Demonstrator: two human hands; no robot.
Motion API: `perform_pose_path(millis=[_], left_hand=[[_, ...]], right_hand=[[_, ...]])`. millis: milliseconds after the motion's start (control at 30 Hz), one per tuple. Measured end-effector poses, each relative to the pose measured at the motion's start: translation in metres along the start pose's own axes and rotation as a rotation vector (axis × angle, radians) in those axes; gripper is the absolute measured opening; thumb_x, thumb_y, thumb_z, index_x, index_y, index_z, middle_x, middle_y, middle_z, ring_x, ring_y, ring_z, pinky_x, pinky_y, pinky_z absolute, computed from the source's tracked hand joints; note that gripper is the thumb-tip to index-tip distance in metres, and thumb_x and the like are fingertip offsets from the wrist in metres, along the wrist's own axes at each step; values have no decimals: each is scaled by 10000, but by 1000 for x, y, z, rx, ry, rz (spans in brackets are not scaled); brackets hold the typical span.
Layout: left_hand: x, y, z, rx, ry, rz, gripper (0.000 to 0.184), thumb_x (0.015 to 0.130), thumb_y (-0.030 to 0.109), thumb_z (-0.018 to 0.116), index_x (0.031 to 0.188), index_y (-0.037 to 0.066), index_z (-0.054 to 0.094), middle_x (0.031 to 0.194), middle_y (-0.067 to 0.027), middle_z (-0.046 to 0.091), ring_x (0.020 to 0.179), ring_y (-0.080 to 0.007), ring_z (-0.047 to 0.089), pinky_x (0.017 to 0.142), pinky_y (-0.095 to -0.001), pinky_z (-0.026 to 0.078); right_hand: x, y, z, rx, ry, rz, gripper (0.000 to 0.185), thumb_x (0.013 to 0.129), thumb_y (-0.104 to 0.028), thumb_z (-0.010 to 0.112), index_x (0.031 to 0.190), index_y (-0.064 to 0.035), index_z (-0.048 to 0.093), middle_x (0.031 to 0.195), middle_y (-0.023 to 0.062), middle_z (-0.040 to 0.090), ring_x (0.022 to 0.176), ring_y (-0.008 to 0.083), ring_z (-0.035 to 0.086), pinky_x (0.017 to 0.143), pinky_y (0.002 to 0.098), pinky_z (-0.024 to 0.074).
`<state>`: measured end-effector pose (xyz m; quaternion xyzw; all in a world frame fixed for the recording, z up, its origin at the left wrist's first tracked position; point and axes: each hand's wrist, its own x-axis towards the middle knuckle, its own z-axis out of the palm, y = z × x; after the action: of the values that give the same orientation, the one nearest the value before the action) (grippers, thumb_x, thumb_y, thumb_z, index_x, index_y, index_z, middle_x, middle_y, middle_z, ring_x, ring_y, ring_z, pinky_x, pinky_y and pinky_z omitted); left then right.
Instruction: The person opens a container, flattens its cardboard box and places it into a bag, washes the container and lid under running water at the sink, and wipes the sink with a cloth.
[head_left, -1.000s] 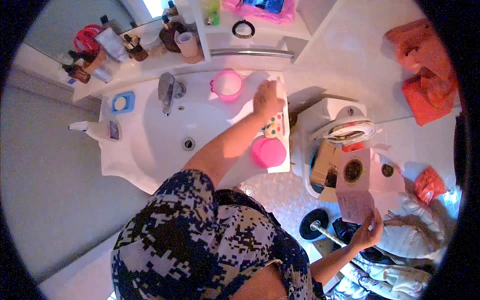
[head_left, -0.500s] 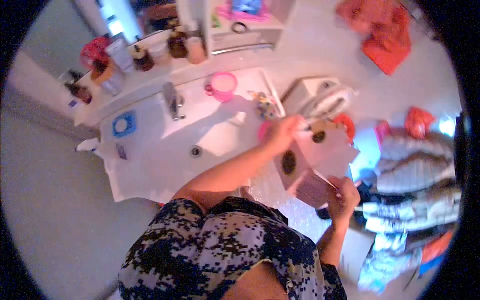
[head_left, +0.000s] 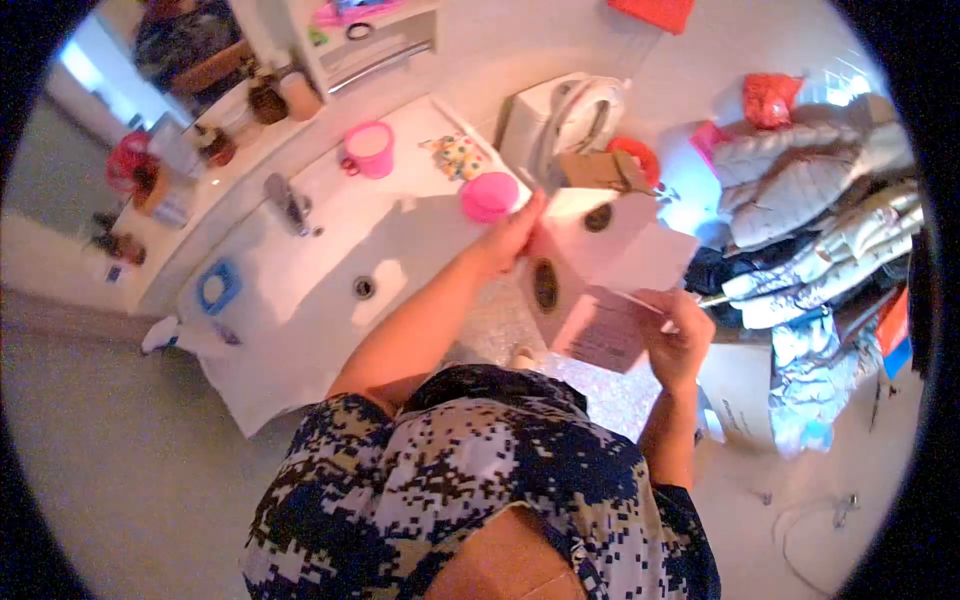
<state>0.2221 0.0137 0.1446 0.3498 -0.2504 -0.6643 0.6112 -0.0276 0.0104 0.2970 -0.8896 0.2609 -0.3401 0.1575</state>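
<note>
holding pink box point(head_left: 582, 262) at three o'clock from drain point(head_left: 363, 288), clamped on its four-o'clock edge with fingers of right hand point(head_left: 681, 336). near ten-o'clock side with left hand point(head_left: 513, 237); cannot tell whether clamped there. best pinched lightly, steadied from both sides.

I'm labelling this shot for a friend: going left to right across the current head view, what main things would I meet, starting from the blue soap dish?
Blue soap dish → faucet → pink cup → pink tub → pink carton → pale puffy clothing.
</note>
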Motion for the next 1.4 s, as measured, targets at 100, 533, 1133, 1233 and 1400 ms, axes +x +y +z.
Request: perform_pose_path(millis=[100,533,1133,1233,1400], left_hand=[[1,-23,6,-60,-239,76,610,797,347,663,1286,72,422,1153,-55,551,1039,-163,520,895,-318,417],[17,-74,103,118,-480,24,892,650,340,787,1387,120,334,1295,-14,468,1149,-150,448,999,-326,342],[54,-125,97,74,244,-113,341,912,266,492,1192,73,465,1066,-113,609,903,-191,598,638,-299,500],[76,-135,124,118,251,-83,355,908,287,505,1197,85,456,1079,-87,598,917,-167,576,634,-281,492],[124,-154,172,140,177,-41,418,899,348,528,1225,98,446,1102,-40,570,985,-141,531,749,-275,451]], right_hand=[[-9,13,-3,181,23,131,238,629,103,603,834,-10,648,818,64,657,702,142,594,661,244,452],[-17,62,-31,579,-10,483,175,717,-3,720,877,-3,649,818,46,653,715,120,605,661,237,487],[-107,197,-114,357,197,592,111,736,-31,686,841,0,666,779,41,661,710,104,590,636,236,461],[-111,206,-127,225,161,598,118,717,-19,681,834,-31,675,798,71,670,722,133,616,660,250,476],[-109,210,-134,-101,9,248,249,620,-14,667,856,-94,672,759,99,633,727,284,621,653,350,503]])
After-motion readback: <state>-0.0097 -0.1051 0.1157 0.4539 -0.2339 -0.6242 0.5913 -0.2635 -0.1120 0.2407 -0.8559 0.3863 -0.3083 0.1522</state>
